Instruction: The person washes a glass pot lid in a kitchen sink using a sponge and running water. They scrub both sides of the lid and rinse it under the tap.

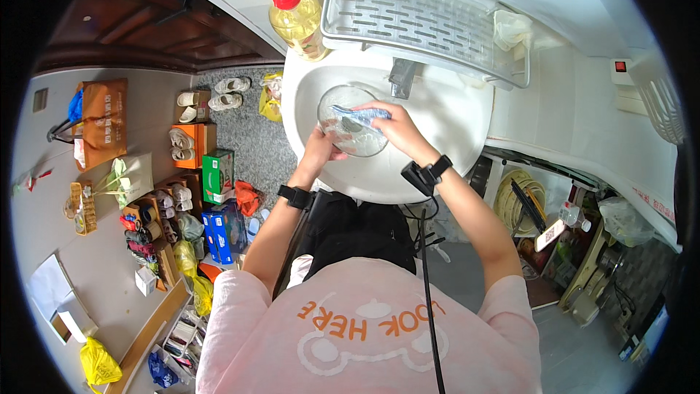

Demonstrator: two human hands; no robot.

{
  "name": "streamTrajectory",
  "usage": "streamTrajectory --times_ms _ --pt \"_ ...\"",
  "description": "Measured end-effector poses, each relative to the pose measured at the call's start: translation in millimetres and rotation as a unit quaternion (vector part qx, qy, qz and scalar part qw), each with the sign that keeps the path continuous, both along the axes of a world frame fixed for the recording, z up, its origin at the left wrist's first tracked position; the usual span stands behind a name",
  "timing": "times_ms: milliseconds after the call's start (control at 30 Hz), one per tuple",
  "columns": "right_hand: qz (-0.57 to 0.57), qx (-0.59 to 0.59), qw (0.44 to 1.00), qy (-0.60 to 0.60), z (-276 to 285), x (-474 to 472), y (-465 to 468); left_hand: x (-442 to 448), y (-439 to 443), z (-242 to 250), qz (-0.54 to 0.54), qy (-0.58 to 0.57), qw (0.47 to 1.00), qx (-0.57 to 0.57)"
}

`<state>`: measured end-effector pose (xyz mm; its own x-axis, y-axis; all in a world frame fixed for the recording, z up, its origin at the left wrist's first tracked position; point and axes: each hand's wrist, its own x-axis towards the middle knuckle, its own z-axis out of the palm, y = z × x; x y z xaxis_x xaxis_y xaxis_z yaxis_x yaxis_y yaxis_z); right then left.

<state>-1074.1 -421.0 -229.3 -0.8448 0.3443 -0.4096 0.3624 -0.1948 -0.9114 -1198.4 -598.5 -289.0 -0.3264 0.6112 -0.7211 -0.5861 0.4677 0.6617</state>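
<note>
Over a white washbasin (pixel 448 120), my left hand (pixel 322 148) grips the lower left rim of a clear round glass bowl or lid (pixel 355 145). My right hand (pixel 391 123) holds a folded blue and white cloth (pixel 361 115) against the inside of the glass, near its middle. Part of the left hand's fingers shows through the glass. Just above, at the back of the basin, stands a grey metal faucet (pixel 403 77); whether water runs cannot be told.
A bottle of yellow liquid with a red cap (pixel 301 22) stands at the basin's back left. Behind the faucet is a grey slotted rack (pixel 404 16) with a pale crumpled item at its right end. Shoes, boxes and bags crowd the floor at left; an open cabinet holds a coiled hose (pixel 519 202) at right.
</note>
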Motion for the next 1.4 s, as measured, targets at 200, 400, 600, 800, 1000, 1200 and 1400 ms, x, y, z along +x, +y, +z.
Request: streamTrajectory --times_ms 200,400,600,800,1000,1200,1400 --pt "0.068 0.019 0.997 0.034 9 -46 21 15 -3 -10 -0.018 -0.061 0.998 0.017" --pt "0.086 0.071 0.994 0.006 5 -53 27 10 8 -29 -0.033 -0.097 0.995 0.015" --pt "0.071 0.104 0.991 0.043 3 -54 32 8 25 -45 -0.029 -0.102 0.994 0.004" --pt "0.081 0.137 0.985 0.068 5 -53 39 5 34 -51 -0.077 -0.109 0.991 -0.022" --pt "0.090 0.129 0.986 0.063 5 -55 44 7 35 -54 -0.085 -0.110 0.990 -0.023" --pt "0.084 0.144 0.980 0.107 8 -57 46 8 37 -57 -0.089 -0.104 0.990 -0.025" --pt "0.105 0.117 0.986 0.054 20 -59 49 9 40 -55 -0.095 -0.103 0.989 -0.036"
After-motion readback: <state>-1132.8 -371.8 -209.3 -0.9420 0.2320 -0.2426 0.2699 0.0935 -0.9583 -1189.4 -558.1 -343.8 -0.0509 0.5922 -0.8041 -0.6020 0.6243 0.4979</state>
